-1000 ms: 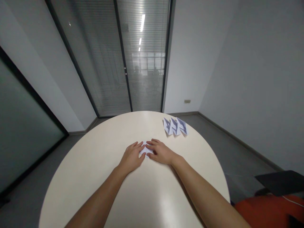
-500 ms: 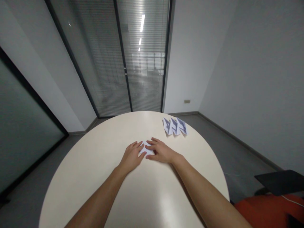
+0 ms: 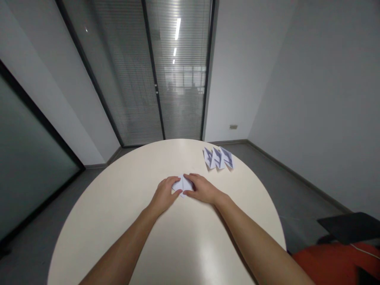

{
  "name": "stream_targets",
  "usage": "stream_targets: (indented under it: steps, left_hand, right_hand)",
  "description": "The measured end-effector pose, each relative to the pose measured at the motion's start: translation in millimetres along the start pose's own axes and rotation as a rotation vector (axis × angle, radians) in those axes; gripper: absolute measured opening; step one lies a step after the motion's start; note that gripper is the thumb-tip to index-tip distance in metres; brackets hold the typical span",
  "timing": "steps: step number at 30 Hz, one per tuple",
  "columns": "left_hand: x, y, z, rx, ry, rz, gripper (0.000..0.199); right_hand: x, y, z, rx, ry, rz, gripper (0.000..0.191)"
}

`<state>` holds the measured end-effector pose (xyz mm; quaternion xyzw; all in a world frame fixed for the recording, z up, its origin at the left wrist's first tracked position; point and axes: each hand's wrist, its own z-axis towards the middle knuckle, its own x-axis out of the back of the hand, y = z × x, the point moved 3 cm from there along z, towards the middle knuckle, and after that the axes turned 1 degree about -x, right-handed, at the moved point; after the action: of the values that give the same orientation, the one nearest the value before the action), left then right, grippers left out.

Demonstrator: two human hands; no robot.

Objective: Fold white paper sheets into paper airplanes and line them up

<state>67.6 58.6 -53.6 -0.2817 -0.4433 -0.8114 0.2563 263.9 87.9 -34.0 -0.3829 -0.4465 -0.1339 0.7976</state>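
Observation:
A small folded white paper (image 3: pixel 179 185) lies on the round cream table (image 3: pixel 118 198), with a crease or seam running down its middle. At its left edge is my left hand (image 3: pixel 164 193), thumb and fingers curved around that side of the sheet. My right hand (image 3: pixel 202 188) holds the right side in the same way, its thumb at the near edge and its fingers at the far edge. The underside of the paper is hidden.
Three folded papers with dark printed patterns (image 3: pixel 219 158) stand in a row near the table's far right edge. A red chair (image 3: pixel 335 263) with a black part (image 3: pixel 350 227) is at the lower right. Glass panels with blinds rise behind the table.
My fingers have drawn together around the paper's sides, and more of the paper, with its middle line, now shows between my hands.

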Motion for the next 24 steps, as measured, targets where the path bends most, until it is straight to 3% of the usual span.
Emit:
stream_targets:
  steps: [6, 18, 24]
  left_hand:
    - [5.9, 5.4, 2.6, 0.010, 0.104, -0.098, 0.048]
    - [24.3, 29.0, 8.3, 0.063, 0.180, -0.148, 0.023]
    - [34.1, 44.0, 8.4, 0.055, 0.223, -0.189, 0.018]
  right_hand:
    - [0.9, -1.2, 4.2, -0.017, 0.057, 0.131, 0.079]
    - [20.9, -25.3, 7.0, 0.050, 0.229, 0.198, 0.030]
    - [28.4, -38.6, 5.6, 0.106, 0.263, 0.122, 0.021]
